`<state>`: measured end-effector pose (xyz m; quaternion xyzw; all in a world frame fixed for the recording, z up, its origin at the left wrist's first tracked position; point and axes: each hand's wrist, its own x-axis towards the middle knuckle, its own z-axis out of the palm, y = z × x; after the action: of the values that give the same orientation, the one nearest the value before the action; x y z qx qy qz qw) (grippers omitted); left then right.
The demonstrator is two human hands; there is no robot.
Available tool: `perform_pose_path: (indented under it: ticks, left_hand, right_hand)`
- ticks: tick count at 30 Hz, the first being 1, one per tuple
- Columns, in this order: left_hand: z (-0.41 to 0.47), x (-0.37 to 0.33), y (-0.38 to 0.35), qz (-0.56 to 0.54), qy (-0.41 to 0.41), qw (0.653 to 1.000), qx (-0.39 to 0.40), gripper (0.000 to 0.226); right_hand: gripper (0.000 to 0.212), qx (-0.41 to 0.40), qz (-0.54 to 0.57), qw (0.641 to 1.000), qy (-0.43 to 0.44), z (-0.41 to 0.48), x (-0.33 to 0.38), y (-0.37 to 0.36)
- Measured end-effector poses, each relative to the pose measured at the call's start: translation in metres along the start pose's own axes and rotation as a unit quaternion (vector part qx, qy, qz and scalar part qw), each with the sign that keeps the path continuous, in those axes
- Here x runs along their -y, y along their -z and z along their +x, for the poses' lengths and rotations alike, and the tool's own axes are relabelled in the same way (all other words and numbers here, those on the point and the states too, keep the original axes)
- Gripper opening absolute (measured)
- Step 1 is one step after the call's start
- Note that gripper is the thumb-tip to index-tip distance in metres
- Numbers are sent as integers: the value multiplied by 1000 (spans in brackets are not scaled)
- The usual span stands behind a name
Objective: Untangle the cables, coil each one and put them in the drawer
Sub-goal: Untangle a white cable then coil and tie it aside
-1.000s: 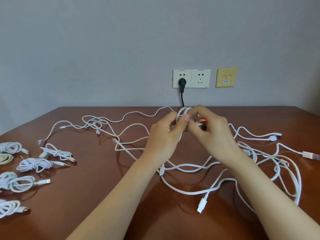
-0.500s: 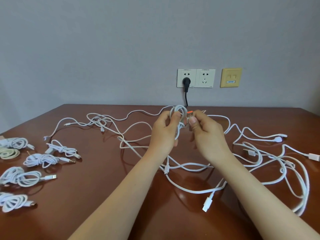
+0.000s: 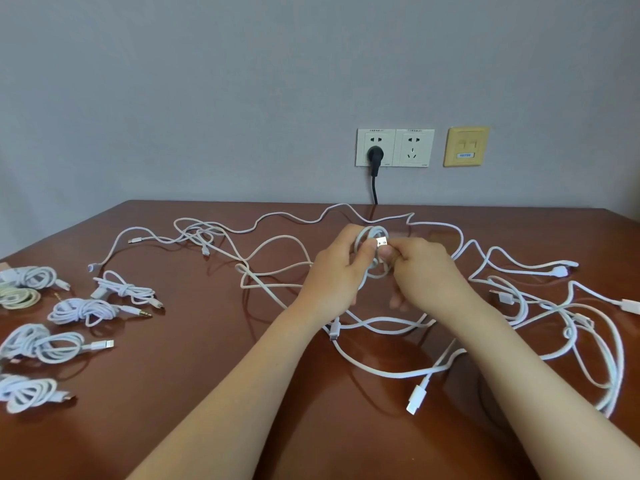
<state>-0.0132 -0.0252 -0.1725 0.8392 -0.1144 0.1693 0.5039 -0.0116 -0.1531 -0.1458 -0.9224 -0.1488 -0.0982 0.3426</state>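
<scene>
1. My left hand (image 3: 334, 275) is closed around a small coil of white cable (image 3: 372, 252), thumb over the front of the loops and fingers wrapped behind them.
2. My right hand (image 3: 424, 271) pinches the plug end of that cable between thumb and forefinger; the metal plug (image 3: 382, 242) pokes out just above my fingertips, lying against the coil.
3. I hold the coil above the brown table (image 3: 214, 403), near its middle, in front of the wall sockets (image 3: 394, 147).
4. Loose white cables (image 3: 277, 251) sprawl over the table behind and to the left of my hands, looping across one another.
5. A second tangle of white cables (image 3: 568, 334) lies to the right of my right forearm, with several plugs showing among the loops.
6. One strand runs beneath both my forearms and ends in a white plug (image 3: 415, 398) near the front of the table.
7. Down the left side sit the bundled cables: one at the far edge (image 3: 33, 277), a pale greenish one (image 3: 17, 296) beside it, one knotted bundle (image 3: 123, 291), one with an audio jack (image 3: 83, 310), one with a flat plug (image 3: 41, 344), and the nearest one (image 3: 27, 393).
8. A black plug (image 3: 375, 157) is in the left socket, its cord dropping behind the table's far edge.
9. A yellowish wall plate (image 3: 466, 146) is mounted to the right of the sockets.
</scene>
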Motion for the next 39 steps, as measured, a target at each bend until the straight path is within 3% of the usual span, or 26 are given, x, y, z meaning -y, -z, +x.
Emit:
perform_pose_path:
  ticks: [7, 11, 17, 20, 23, 27, 31, 39]
  left_hand:
    - [-5, 2, 2, 77, -53, 995, 41, 17]
    - [-7, 2, 1, 113, -64, 990, 60, 21]
    - [-6, -2, -4, 20, -70, 997, 28, 13]
    - [-5, -4, -4, -19, -59, 998, 12, 10]
    - [-4, -11, -5, -126, -38, 991, -16, 15]
    - [-1, -20, -2, -280, 42, 958, -45, 20]
    - [0, -18, -1, -251, 43, 966, -34, 19]
    - [0, -19, -5, -234, 9, 971, -41, 17]
  right_hand:
    - [32, 69, 8, 997, -40, 2, -6, 4]
    - [40, 114, 104, 985, -72, 2, -13, 9]
    - [36, 108, 262, 953, -110, 3, -17, 17]
    - [32, 88, 296, 947, -87, 3, -13, 7]
    - [30, 63, 330, 941, -45, 4, -5, -1]
    - [20, 106, 443, 889, -37, 3, 0, -1]
    - [17, 98, 426, 899, -36, 3, -5, -6]
    - [22, 105, 512, 849, -75, 7, -6, -14]
